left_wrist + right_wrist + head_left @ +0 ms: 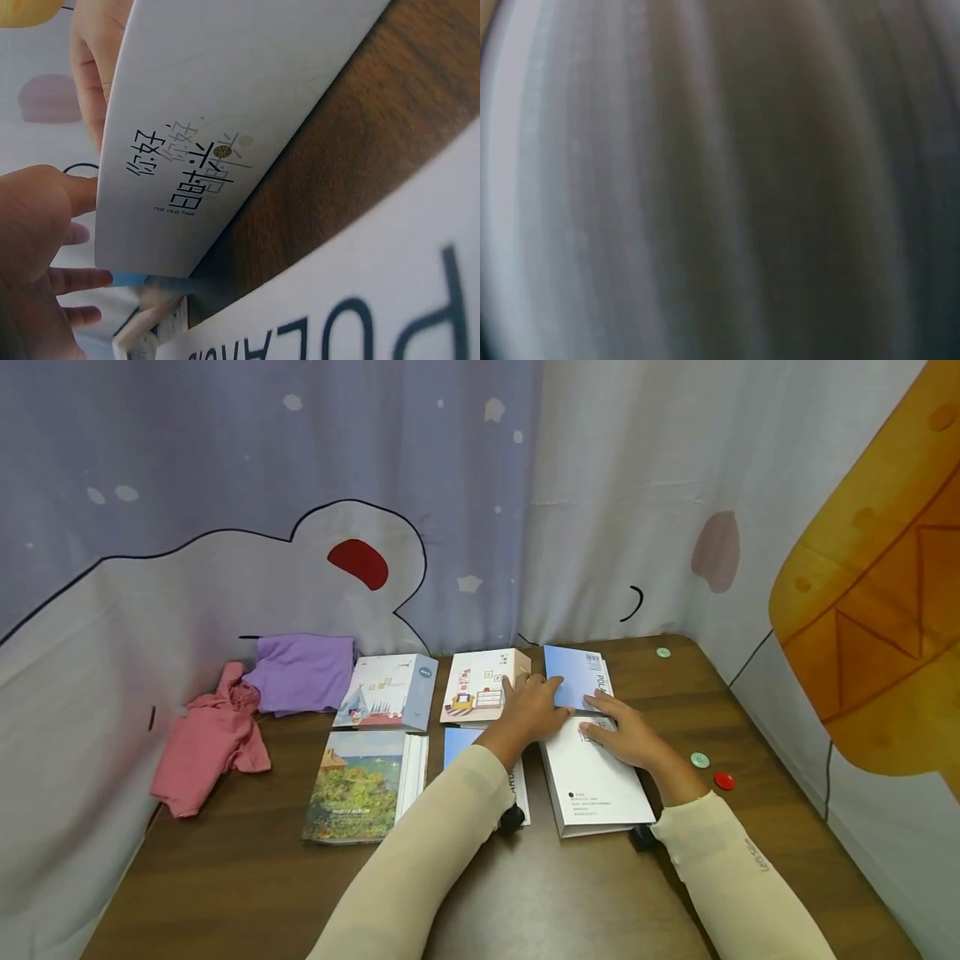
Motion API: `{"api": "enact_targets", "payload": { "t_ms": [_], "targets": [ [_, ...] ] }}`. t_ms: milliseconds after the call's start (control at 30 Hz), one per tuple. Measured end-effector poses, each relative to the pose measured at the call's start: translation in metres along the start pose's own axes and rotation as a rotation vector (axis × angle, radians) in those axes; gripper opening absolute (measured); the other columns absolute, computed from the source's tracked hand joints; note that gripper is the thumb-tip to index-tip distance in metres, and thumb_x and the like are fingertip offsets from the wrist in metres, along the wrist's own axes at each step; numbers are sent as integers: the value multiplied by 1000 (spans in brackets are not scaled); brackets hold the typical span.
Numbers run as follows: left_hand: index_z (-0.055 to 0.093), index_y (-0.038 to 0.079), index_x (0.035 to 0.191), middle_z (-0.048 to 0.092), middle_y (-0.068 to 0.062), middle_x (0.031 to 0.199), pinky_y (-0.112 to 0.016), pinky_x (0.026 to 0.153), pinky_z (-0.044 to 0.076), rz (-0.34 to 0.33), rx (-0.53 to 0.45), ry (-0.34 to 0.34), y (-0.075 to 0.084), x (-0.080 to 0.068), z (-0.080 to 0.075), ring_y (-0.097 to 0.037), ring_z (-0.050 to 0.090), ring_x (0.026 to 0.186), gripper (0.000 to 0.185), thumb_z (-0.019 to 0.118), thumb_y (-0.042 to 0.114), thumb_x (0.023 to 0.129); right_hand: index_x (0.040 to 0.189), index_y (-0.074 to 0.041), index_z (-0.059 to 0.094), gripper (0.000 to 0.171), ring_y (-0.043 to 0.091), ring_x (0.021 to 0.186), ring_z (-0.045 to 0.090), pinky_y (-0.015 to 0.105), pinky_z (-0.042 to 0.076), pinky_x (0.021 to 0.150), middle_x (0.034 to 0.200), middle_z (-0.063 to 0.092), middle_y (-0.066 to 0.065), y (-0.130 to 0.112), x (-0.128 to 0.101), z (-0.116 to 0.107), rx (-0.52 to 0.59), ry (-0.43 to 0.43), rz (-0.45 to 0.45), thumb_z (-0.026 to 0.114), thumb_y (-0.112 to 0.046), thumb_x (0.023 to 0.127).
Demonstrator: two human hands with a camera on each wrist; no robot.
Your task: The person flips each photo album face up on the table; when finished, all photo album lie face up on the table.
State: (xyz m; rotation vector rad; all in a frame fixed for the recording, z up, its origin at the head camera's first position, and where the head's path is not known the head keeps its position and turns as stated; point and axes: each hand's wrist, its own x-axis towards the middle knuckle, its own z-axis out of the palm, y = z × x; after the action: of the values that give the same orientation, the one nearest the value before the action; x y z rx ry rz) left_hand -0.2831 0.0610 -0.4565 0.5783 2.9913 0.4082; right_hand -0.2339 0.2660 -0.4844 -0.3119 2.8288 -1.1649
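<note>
White album lies on the table, under the right hand.

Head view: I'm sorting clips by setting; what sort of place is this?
Likely a curtained-off indoor tabletop workspace: a brown table bearing a photo album, with cartoon-printed curtains behind.

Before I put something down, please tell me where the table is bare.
Bare table shows in front of the photo album, left of the left sleeve, and between that sleeve and the right sleeve. It is crowded among books by the left hand and right hand, and back left, by the pink cloth and purple cloth.
</note>
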Motion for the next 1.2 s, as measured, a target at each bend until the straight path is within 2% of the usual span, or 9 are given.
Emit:
{"api": "enact_targets", "payload": {
  "t_ms": [333,667,1000,1200],
  "targets": [
    [44,31,168,36,-9,178,-73,134,15,13,26,-33,-5,-18,-11,-40,24,169,68,60,59,108,162,-3,50,64,54,165,24,72,24,131,178,28,27,1,-2,-6,-21,-22,-1,70,-32,108],
    [45,30,167,38,-5,177,-75,133,14,3,27,-34,-17,-31,-16,-41,25,168,69,61,60,107,159,-5,56,61,51,166,25,72,25,131,179,31,21,4,2,-3,-44,-41,-29,69,-37,109],
    [46,27,167,38,-9,177,-79,131,13,-44,-29,-5,-45,-42,-29,-43,26,168,69,62,58,107,157,-9,60,58,51,166,26,72,25,131,178,34,17,10,7,-1,-34,-45,-52,67,-40,110],
    [47,24,167,36,-12,178,-81,129,13,-88,-61,-17,-64,-47,-34,-46,27,167,69,63,54,107,158,-10,59,59,51,166,24,73,23,130,179,34,15,13,4,-3,1,-63,-55,66,-43,110]
  ]
}}
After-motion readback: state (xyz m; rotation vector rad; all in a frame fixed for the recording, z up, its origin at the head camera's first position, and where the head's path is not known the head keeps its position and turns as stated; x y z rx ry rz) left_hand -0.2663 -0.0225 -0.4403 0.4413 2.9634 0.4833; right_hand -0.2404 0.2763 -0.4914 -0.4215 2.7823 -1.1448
